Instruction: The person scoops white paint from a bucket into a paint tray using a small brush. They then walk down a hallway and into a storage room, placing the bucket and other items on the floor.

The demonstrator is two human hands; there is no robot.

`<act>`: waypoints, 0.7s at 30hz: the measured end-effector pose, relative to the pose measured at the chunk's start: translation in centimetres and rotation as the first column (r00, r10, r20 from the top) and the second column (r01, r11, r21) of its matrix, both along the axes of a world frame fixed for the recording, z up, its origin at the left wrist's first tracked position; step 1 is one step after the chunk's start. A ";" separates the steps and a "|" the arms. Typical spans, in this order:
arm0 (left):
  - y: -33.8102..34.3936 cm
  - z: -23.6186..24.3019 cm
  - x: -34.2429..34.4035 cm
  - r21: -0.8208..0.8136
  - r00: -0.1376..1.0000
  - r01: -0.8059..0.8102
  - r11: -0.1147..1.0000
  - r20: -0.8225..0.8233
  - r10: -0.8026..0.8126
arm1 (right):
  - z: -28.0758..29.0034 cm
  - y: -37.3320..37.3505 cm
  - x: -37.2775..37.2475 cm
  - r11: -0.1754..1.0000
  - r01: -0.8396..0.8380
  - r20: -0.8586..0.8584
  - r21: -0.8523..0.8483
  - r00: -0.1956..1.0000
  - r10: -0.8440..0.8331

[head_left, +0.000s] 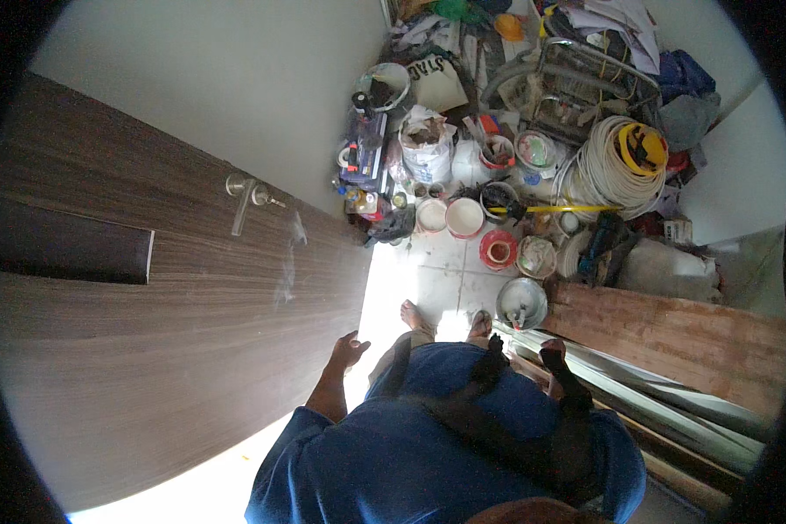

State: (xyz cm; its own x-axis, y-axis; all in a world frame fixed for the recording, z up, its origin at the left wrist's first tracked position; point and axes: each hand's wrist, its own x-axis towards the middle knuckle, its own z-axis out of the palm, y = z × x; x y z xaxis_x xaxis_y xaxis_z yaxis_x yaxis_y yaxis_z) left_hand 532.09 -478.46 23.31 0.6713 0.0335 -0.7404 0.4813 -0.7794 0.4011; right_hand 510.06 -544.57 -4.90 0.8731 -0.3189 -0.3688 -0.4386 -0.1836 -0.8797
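My left hand hangs beside my body, next to the edge of a dark wood-grain door. Its thumb stands apart from the fingers, and nothing shows in it. On the other side, my right hand is held near my hip, mostly in shade, with its fingers curled in; no object sticks out of it. A dark arm-shaped shadow lies across my blue shirt. Past my feet stands a round metal basin with a tool inside. The door carries a metal lever handle.
Buckets, including a red one and a white one, crowd the tiled floor ahead. Behind them are a filled white sack, a large coil of pale cable and a metal-framed machine. Long boards line my right.
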 end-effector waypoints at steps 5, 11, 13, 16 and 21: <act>4.9 -3.0 2.4 -0.002 1.000 0.030 1.000 -0.001 -0.030 | -0.9 2.9 2.9 0.990 -0.080 -0.002 -0.115 0.997 0.080; 12.0 -5.7 3.8 -0.122 0.986 -0.167 0.978 -0.001 0.168 | 6.6 11.1 12.2 0.580 -0.432 -0.363 -0.691 0.901 0.238; 13.8 -5.6 3.5 -0.091 0.981 -0.194 0.977 -0.031 0.192 | 9.9 14.3 15.2 0.677 -0.370 -0.355 -0.636 0.919 0.168; 15.4 -4.9 2.8 -0.054 0.979 -0.193 0.980 -0.075 0.189 | 12.5 17.7 18.7 0.528 -0.517 -0.444 -0.674 0.854 0.270; 16.4 -4.5 2.3 -0.090 0.964 -0.241 0.966 -0.138 0.227 | 12.0 19.8 19.1 0.649 -0.451 -0.344 -0.612 0.891 0.295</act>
